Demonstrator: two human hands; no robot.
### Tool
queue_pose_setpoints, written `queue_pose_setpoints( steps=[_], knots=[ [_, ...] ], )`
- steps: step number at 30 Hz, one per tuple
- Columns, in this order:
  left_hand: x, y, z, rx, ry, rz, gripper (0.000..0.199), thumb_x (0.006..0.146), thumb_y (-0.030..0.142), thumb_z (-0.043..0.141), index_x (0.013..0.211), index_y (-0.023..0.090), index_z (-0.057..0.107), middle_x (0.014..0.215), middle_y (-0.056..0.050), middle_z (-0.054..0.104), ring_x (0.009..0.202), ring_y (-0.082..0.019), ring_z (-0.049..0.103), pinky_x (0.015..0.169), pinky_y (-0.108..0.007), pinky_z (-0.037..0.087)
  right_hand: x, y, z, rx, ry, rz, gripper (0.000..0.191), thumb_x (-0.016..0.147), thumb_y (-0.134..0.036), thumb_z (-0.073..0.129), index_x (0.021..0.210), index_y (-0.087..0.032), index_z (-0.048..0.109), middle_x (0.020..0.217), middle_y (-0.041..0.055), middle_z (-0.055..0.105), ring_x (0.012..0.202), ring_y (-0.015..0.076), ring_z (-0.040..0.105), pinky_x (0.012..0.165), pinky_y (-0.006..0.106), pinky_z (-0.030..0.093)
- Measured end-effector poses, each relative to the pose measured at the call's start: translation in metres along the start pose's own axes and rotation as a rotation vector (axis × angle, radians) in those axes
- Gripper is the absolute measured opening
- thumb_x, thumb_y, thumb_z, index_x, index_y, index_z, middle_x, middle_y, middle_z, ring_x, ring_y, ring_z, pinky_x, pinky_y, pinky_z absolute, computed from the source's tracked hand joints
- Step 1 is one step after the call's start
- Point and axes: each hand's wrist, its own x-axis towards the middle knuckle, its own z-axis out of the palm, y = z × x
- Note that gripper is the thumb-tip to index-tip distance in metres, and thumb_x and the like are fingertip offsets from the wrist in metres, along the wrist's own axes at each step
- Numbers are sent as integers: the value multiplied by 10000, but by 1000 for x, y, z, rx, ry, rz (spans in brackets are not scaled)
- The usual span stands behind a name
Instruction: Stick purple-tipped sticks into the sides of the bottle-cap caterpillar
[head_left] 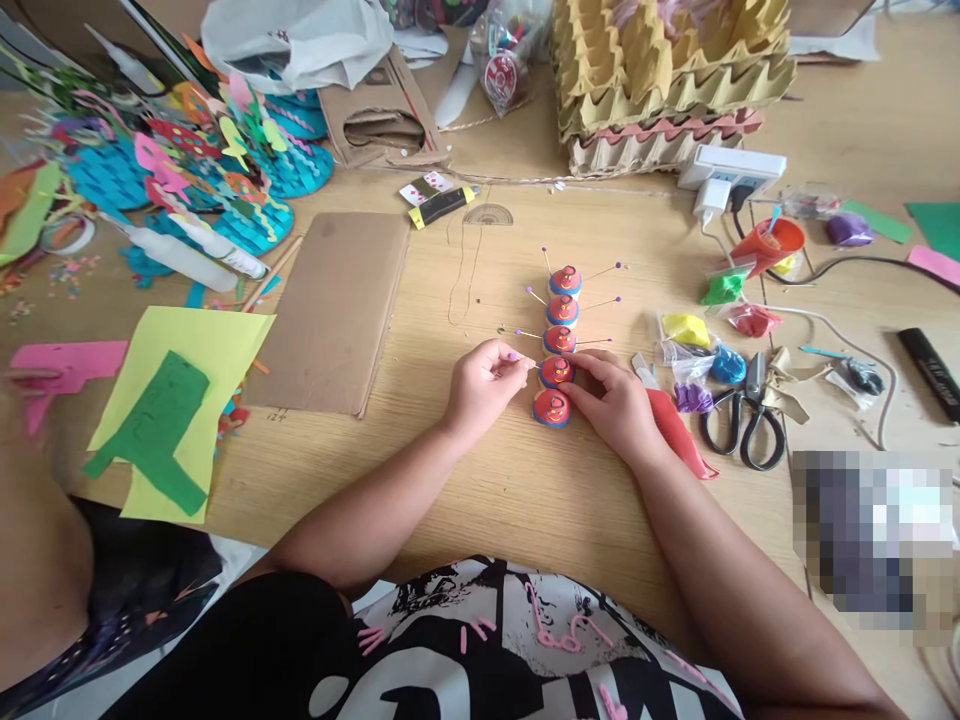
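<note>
A column of several small red-and-blue clay figures with yellow faces runs down the middle of the table. My left hand (pixel 487 388) pinches a thin stick with a purple ball end (pixel 513 356), its other end at the left side of one clay figure (pixel 556 373). That figure is steadied from the right by the fingers of my right hand (pixel 616 402). Just below it sits the nearest figure (pixel 552 410), without sticks. Farther up, the figures, such as the farthest one (pixel 565 281), have purple-tipped sticks poking out on both sides.
Scissors (pixel 746 415), a red-handled cutter (pixel 679 430) and bagged coloured clay (pixel 686 330) lie to the right. At left are a cardboard sheet (pixel 330 310) and yellow paper (pixel 225 350). Egg trays (pixel 667 100) and a power strip (pixel 750 165) stand behind. Another person's arm (pixel 45 540) shows at left.
</note>
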Motion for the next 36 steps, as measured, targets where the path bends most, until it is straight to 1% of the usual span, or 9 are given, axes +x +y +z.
queue_pose_setpoints(
  steps=[7, 11, 21, 31, 36],
  knots=[
    [-1, 1, 0, 13, -10, 9, 126, 781, 228, 710, 752, 186, 594, 780, -33, 786, 607, -102, 675, 543, -202, 476, 0, -2, 0, 4, 1, 17, 354, 886, -280, 741, 1233, -210, 750, 1247, 123, 718, 1173, 303, 665, 1029, 480, 536],
    [0, 1, 0, 19, -6, 1, 119, 780, 222, 704, 747, 187, 595, 752, -23, 777, 598, -102, 668, 545, -203, 475, 0, -2, 0, 1, -3, 23, 355, 891, -306, 732, 1237, -226, 750, 1247, 120, 718, 1177, 307, 661, 1032, 489, 533],
    [-1, 1, -1, 21, 1, 6, 125, 780, 220, 702, 750, 189, 585, 767, -29, 784, 601, -104, 673, 555, -208, 485, 0, -2, 0, 8, -2, 20, 352, 891, -313, 724, 1235, -240, 749, 1246, 111, 722, 1178, 301, 664, 1026, 479, 539],
    [1, -3, -1, 37, -2, 13, 97, 762, 206, 715, 740, 188, 622, 830, -48, 810, 631, -116, 689, 606, -233, 516, -1, 0, 1, 14, 4, 6, 352, 888, -304, 729, 1235, -245, 748, 1242, 99, 722, 1166, 289, 671, 1016, 466, 547],
    [1, 0, -1, 32, -10, -18, 79, 760, 218, 717, 719, 185, 657, 790, -48, 800, 637, -124, 695, 631, -246, 535, 0, -1, 0, 16, -3, 8, 359, 893, -300, 724, 1247, -246, 744, 1249, 99, 719, 1173, 288, 670, 1027, 465, 544]
  ],
)
